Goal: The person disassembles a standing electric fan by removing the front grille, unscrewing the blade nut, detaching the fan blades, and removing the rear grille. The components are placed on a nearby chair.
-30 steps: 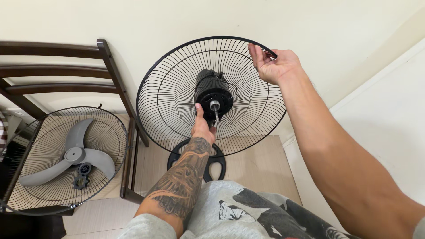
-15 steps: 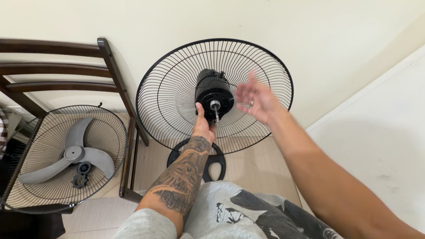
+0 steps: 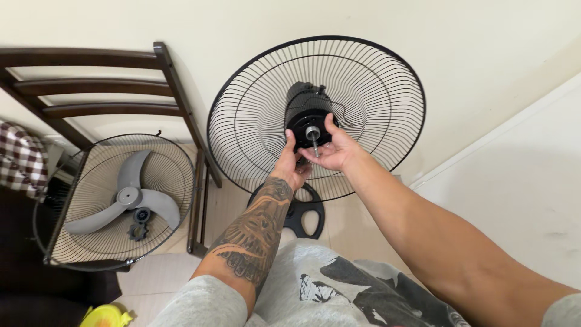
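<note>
A black wire rear grille (image 3: 387, 79) sits on a standing fan against the wall. At its centre is the black motor hub (image 3: 305, 109) with a bare metal shaft (image 3: 313, 134) sticking out. My left hand (image 3: 289, 165), on a tattooed forearm, grips the hub's lower left edge with the thumb up on its face. My right hand (image 3: 334, 151) is cupped palm-up under the shaft, thumb pressed on the hub's right side. The fan's round black base (image 3: 307, 213) stands on the floor below my hands.
A dark wooden chair (image 3: 175, 79) stands to the left. On its seat lie a wire front grille (image 3: 78, 175), a grey three-blade propeller (image 3: 124, 203) and small dark plastic nuts (image 3: 140, 225). A chequered cloth (image 3: 21, 160) and a yellow object (image 3: 106, 316) are at far left.
My right hand let go of the grille's top rim and came down to the motor hub. My left hand stayed on the hub. The view shifted left and down.
</note>
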